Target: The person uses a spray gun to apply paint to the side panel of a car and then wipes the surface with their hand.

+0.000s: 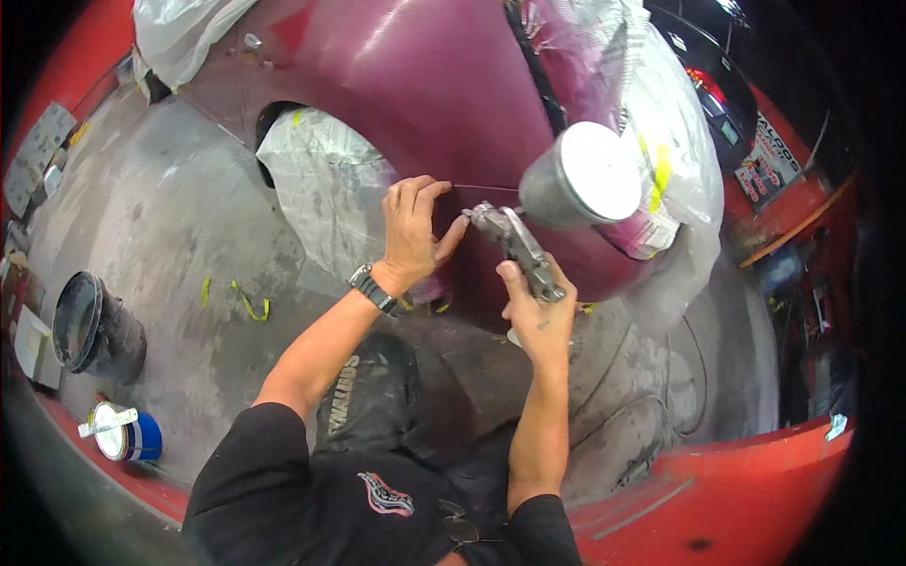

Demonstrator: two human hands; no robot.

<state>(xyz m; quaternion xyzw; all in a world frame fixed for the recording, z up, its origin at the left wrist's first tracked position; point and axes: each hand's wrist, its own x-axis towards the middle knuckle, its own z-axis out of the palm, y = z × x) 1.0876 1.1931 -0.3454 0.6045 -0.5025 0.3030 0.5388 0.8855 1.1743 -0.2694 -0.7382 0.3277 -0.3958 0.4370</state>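
My right hand grips a metal spray gun with a grey cup and white lid on top, its nose angled up and left. My left hand is just left of the nose, fingers bent and apart, fingertips at a seam on the purple car body panel. Whether they touch the paint is hard to tell. Plastic and paper sheeting with yellow tape covers the wheel arch and the part at right.
A dark bucket and a blue-and-white can stand on the concrete floor at left, near yellow tape scraps. Hoses lie at right beside a red painted surface. A dark car is at upper right.
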